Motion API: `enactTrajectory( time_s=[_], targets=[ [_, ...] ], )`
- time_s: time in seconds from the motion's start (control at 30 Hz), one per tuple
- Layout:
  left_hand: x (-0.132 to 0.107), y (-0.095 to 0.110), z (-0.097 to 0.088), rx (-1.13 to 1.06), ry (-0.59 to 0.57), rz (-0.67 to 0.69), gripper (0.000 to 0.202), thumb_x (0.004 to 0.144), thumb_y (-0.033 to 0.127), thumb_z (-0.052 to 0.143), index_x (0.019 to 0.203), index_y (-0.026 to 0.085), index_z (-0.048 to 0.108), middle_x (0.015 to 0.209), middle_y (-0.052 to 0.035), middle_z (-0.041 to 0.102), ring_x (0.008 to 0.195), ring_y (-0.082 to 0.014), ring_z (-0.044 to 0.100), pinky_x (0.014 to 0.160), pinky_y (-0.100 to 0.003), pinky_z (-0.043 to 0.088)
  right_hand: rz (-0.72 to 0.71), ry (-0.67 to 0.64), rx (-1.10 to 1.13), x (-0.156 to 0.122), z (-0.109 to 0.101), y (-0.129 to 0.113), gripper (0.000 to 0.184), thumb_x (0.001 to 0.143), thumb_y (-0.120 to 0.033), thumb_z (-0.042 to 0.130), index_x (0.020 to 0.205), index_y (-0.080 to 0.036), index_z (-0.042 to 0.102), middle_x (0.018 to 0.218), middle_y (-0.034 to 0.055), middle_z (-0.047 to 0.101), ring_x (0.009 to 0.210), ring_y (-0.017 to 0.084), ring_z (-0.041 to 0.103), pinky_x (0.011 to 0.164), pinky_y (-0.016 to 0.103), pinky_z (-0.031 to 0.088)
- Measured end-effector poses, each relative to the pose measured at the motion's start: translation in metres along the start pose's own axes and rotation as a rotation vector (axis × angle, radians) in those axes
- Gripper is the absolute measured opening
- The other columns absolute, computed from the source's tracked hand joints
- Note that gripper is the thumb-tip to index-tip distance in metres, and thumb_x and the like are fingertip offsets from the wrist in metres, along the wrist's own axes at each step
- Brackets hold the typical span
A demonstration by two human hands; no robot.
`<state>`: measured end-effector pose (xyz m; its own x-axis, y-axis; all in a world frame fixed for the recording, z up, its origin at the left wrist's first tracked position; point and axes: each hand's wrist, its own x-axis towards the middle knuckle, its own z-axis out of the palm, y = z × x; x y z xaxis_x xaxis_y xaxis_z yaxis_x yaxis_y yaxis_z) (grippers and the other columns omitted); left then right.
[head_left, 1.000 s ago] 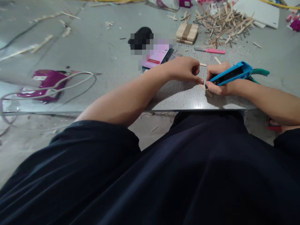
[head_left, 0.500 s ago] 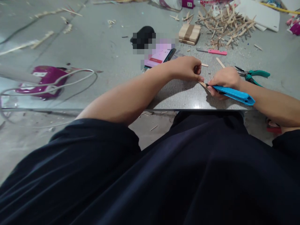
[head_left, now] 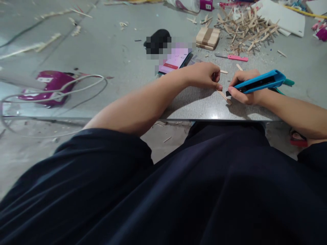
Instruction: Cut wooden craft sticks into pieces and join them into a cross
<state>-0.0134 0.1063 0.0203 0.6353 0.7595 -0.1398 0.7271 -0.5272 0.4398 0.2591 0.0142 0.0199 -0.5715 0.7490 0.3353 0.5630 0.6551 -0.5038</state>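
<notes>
My right hand (head_left: 244, 92) is closed around a blue utility knife (head_left: 258, 82), its blade tip down at a thin wooden stick (head_left: 224, 97) lying on the grey board (head_left: 204, 105). My left hand (head_left: 204, 75) is curled, with a fingertip pressing the upper end of that stick against the board. The two hands sit close together near the board's front edge.
Green-handled pliers (head_left: 288, 82) lie behind my right hand. A pink knife (head_left: 236, 58), a block of stacked sticks (head_left: 208, 36), a heap of stick offcuts (head_left: 246, 27) and a phone (head_left: 175, 60) lie farther back. A magenta tool (head_left: 49, 85) with a white cable is at the left.
My right hand has tipped the blue knife back up from a low flat angle, with the blade drawn down along the stick. My left hand has stayed on the stick.
</notes>
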Motion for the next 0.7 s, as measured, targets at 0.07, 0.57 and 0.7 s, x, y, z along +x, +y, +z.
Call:
enactTrajectory(
  time_s=[0.07,0.57,0.7],
  targets=[
    [-0.0010,0.0012,-0.0007,0.005,-0.002,-0.004,0.038,0.089,0.065,0.091,0.104,0.032,0.079,0.099,-0.0066,0.081,0.105,-0.0346,0.075,0.089,-0.046,0.045,0.026,-0.002,0.005,0.0022,0.0008,-0.0008,0.030,0.100,-0.061,0.083,0.094,-0.032,0.077,0.090,0.0077,0.087,0.082,0.033,0.079,0.083,0.053,0.066],
    [-0.0018,0.0019,-0.0005,-0.004,0.013,0.010,0.035,0.088,0.061,0.092,0.104,0.031,0.082,0.099,-0.0077,0.081,0.104,-0.0354,0.075,0.091,-0.048,0.046,0.081,-0.025,0.010,0.0028,0.0019,-0.0049,0.027,0.101,-0.050,0.092,0.094,-0.033,0.072,0.081,0.0058,0.082,0.090,0.035,0.083,0.093,0.055,0.071],
    [-0.0017,0.0025,-0.0013,-0.010,0.007,0.007,0.031,0.087,0.058,0.092,0.101,0.032,0.081,0.098,-0.0072,0.082,0.106,-0.0355,0.076,0.092,-0.048,0.047,0.087,-0.015,0.029,0.0027,0.0011,-0.0095,0.028,0.098,-0.055,0.089,0.094,-0.033,0.071,0.084,0.0072,0.084,0.089,0.035,0.082,0.094,0.057,0.071]
  ],
)
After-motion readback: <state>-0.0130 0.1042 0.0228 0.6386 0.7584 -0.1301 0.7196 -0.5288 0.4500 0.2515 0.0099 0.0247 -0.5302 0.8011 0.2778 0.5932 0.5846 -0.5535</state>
